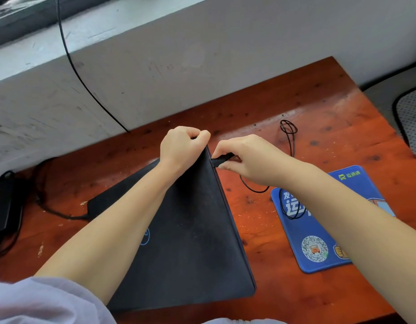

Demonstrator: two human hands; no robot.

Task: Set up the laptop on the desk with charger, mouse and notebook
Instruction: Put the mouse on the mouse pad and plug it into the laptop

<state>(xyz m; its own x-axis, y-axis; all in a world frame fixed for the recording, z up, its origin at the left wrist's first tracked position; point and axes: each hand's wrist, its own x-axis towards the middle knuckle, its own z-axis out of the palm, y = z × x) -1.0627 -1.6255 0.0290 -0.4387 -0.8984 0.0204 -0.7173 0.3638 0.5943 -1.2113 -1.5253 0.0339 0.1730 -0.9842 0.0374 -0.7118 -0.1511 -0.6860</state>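
**Plug at the port: one hand braces the laptop, the other feeds in the cable**

Head view, looking down over both forearms. The closed black laptop (188, 230) lies slanted on the scuffed orange-red wooden bench (319, 108), its far corner pointing away from the person. The left hand (182, 148) is clamped over that far corner, fingers curled round the edge; I read this as a brace, so the machine does not slide when the plug is pushed in. The right hand (251, 157) pinches the small black plug (222, 159) between thumb and fingers, tip right against the laptop's right edge. Whether it is fully seated, I cannot tell.

The thin black cable (291, 141) trails back from the plug, loops on the bench and crosses the blue printed mouse mat (319, 235) just beside the laptop, slack enough to give the hand room. No mouse or notebook shows; the right forearm covers part of the mat. At the left edge sits a black power brick (2, 204), with a cord reaching the laptop's left side.

Both forearms stretch forward; the left wrist bends down over the corner, the right wrist turns inward toward the port.
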